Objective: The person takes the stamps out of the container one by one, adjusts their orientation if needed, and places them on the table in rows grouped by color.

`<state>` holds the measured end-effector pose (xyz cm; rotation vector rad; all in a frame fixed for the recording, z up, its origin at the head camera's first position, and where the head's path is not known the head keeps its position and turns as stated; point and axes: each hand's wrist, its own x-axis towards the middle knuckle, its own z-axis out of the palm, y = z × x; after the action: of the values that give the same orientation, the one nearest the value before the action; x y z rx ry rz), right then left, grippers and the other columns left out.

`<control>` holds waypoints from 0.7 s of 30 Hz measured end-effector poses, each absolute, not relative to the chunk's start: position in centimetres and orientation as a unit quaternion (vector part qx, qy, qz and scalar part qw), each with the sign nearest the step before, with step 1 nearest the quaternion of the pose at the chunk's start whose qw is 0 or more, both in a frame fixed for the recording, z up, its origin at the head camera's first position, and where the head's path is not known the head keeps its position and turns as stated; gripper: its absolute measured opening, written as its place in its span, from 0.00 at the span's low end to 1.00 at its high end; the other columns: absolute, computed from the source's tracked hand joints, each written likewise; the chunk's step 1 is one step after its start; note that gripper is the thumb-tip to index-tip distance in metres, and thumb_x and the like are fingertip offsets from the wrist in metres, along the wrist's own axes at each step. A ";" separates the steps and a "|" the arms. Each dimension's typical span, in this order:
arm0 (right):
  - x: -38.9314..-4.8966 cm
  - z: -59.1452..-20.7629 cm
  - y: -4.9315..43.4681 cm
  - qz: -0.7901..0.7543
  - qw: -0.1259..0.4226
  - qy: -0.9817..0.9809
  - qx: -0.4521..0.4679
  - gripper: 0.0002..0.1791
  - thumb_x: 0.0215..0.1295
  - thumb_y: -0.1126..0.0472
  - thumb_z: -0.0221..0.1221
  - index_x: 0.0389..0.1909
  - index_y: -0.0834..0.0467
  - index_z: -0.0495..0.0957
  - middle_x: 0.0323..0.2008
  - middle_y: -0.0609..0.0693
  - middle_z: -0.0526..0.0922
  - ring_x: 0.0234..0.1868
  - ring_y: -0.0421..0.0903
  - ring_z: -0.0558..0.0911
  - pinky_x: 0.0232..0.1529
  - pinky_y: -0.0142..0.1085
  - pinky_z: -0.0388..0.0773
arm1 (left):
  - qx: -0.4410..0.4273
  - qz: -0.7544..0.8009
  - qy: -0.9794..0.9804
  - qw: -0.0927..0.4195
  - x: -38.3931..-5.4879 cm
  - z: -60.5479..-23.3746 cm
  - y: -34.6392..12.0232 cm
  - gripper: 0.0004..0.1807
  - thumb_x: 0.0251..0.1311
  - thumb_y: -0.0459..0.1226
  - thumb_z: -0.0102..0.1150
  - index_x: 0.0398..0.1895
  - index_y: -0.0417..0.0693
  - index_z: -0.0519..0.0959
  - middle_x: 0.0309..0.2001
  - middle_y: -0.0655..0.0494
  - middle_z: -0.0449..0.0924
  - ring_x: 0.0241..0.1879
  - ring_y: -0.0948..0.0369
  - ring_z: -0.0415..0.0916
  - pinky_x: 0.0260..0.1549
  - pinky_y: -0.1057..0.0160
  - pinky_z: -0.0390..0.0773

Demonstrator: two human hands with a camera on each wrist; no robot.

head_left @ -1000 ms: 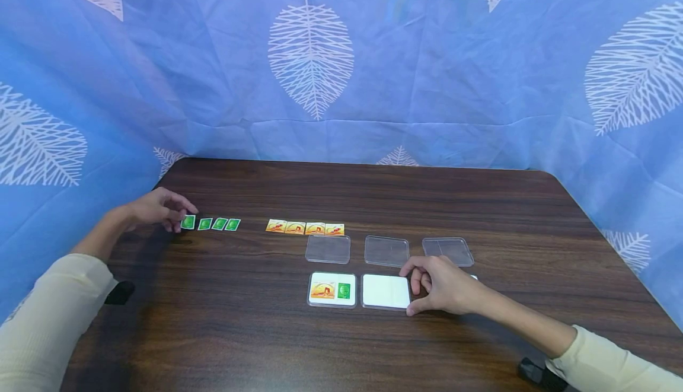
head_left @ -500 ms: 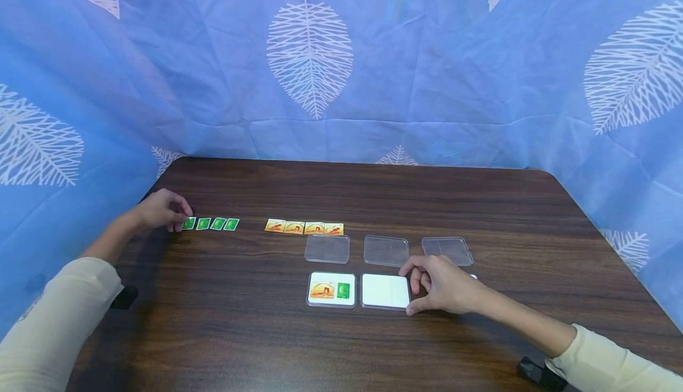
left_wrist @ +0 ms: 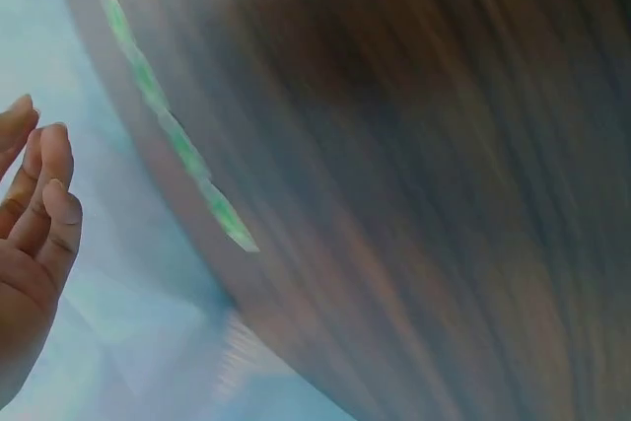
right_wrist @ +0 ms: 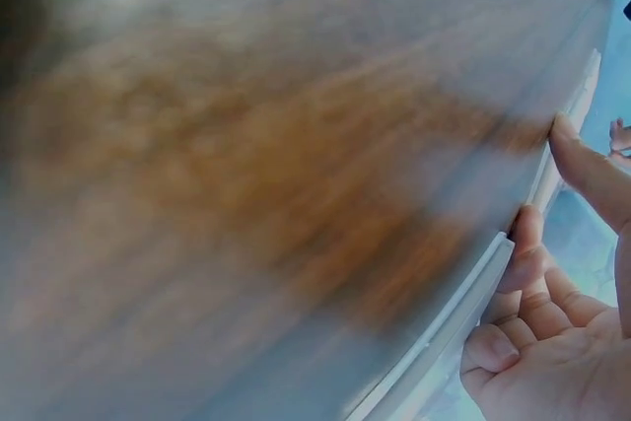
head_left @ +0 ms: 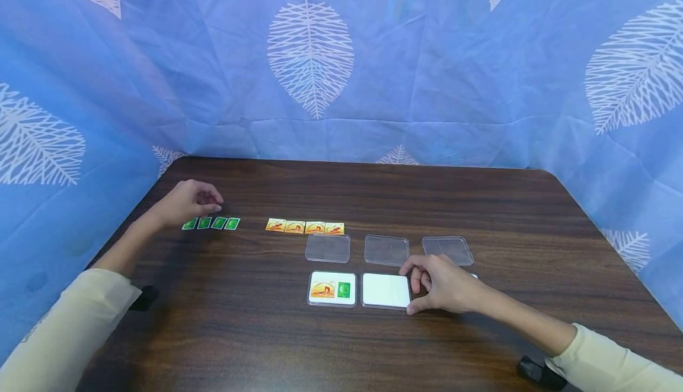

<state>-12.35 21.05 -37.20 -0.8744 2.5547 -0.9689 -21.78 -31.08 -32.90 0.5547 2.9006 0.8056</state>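
My left hand (head_left: pixel 188 202) is hovering loosely curled, grasping nothing, just above small flat green squares (head_left: pixel 219 223), while my right hand (head_left: pixel 448 285) is gripping, between spread thumb and bent forefinger, the clear, round-cornered case (head_left: pixel 385 307) of a smooth white card (head_left: pixel 384 290) to its left.

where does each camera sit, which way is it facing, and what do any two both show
Head: on the person's head, facing forward and down over the wooden table, clear cases and leaf-print cloth; left hand, right hand and cream sleeves show.
Left wrist: facing slantwise across the tabletop and green stamps; left hand at the left edge.
Right wrist: facing low along the tabletop, blurred, cases edge-on; right hand at the right edge.
Shared: head and left wrist both show the green stamps.
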 end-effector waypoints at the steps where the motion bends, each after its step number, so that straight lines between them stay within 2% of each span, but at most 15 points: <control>1: -12.4 -37.2 21.0 -0.334 0.139 0.882 -0.303 0.29 0.49 0.58 0.81 0.48 0.65 0.79 0.25 0.39 0.76 0.21 0.32 0.67 0.24 0.28 0.68 | 0.190 0.266 0.944 0.036 -21.5 -32.8 -30.3 0.03 0.68 0.27 0.63 0.40 0.33 0.83 0.31 0.48 0.84 0.28 0.55 0.80 0.26 0.63 0.78; 8: -12.5 -36.5 20.9 -0.338 0.158 0.870 -0.323 0.32 0.49 0.59 0.81 0.51 0.69 0.79 0.26 0.39 0.78 0.21 0.32 0.68 0.22 0.28 0.68 | 0.240 0.300 0.923 0.030 -19.6 -32.4 -25.7 0.03 0.67 0.28 0.64 0.41 0.36 0.85 0.32 0.48 0.84 0.28 0.53 0.79 0.28 0.62 0.78; 10: -12.5 -36.2 20.7 -0.334 0.151 0.870 -0.329 0.33 0.49 0.58 0.81 0.52 0.69 0.79 0.27 0.39 0.78 0.20 0.31 0.68 0.22 0.28 0.68 | 0.251 0.314 0.915 0.037 -18.9 -32.4 -24.4 0.03 0.67 0.28 0.65 0.41 0.36 0.85 0.32 0.48 0.85 0.29 0.53 0.81 0.28 0.62 0.78; 14: -12.7 -35.3 20.0 -0.326 0.115 0.873 -0.343 0.30 0.51 0.59 0.80 0.50 0.69 0.79 0.26 0.40 0.79 0.20 0.31 0.66 0.23 0.28 0.69 | 0.268 0.340 0.899 0.062 -17.2 -33.0 -21.5 0.05 0.65 0.29 0.68 0.41 0.36 0.85 0.31 0.54 0.82 0.28 0.59 0.78 0.27 0.64 0.77; 16: -12.9 -34.9 19.6 -0.324 0.096 0.874 -0.349 0.28 0.53 0.59 0.79 0.49 0.69 0.80 0.25 0.39 0.78 0.19 0.31 0.65 0.24 0.28 0.70 | 0.277 0.351 0.891 0.077 -16.4 -33.6 -20.2 0.08 0.62 0.30 0.71 0.42 0.36 0.85 0.31 0.57 0.80 0.29 0.62 0.76 0.29 0.65 0.77; 21: -13.5 -34.6 18.5 -0.326 0.084 0.874 -0.351 0.25 0.56 0.59 0.77 0.49 0.69 0.81 0.25 0.37 0.78 0.19 0.32 0.66 0.26 0.30 0.71 | 0.306 0.363 0.874 0.108 -14.9 -35.1 -17.4 0.19 0.56 0.32 0.77 0.49 0.34 0.84 0.35 0.53 0.79 0.30 0.67 0.77 0.33 0.66 0.81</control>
<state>-13.55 18.46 -34.56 -1.0470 2.6081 -0.9731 -14.88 -17.40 -35.13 0.8994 2.5701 1.0664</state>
